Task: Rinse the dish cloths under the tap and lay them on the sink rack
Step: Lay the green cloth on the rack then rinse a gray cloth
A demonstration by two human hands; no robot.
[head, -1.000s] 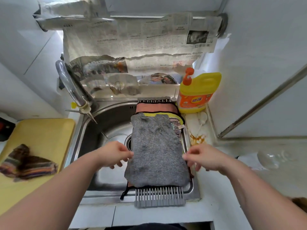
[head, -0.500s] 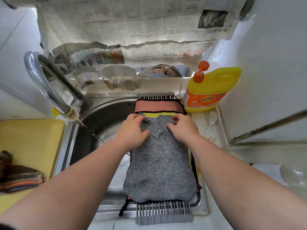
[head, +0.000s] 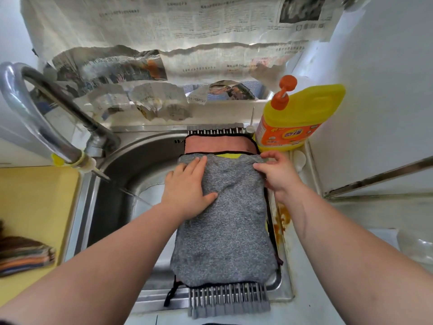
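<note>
The grey cloth (head: 225, 231) lies flat on the rack (head: 227, 301), which spans the right part of the sink (head: 131, 165). Its long axis runs straight away from the person, one short edge at the near end of the rack and the other toward the back wall. The rack's bars show bare past both ends of the cloths.

The left hand (head: 187, 191) rests palm down on the cloth's far left part, its fingers (head: 199, 164) straight and pressed flat, pointing toward the far edge. The right hand (head: 278, 177) is at the far right corner, where its curled fingers and thumb pinch the cloth's edge.

Under the grey cloth, a pink cloth (head: 218, 145) with dark trim sticks out at the far end, and a sliver of a yellow cloth (head: 228, 156) shows between the two.

The tap (head: 35, 118) curves in from the left, and a thin stream of water runs from its spout into the sink. A yellow bottle (head: 297, 118) with an orange pump stands at the sink's far right corner, just beside the right hand. On the left, a yellow board (head: 35, 207) carries a folded striped cloth (head: 23, 256). Newspaper (head: 164, 31) covers the wall behind. The white desk (head: 316, 289) runs along the right.
</note>
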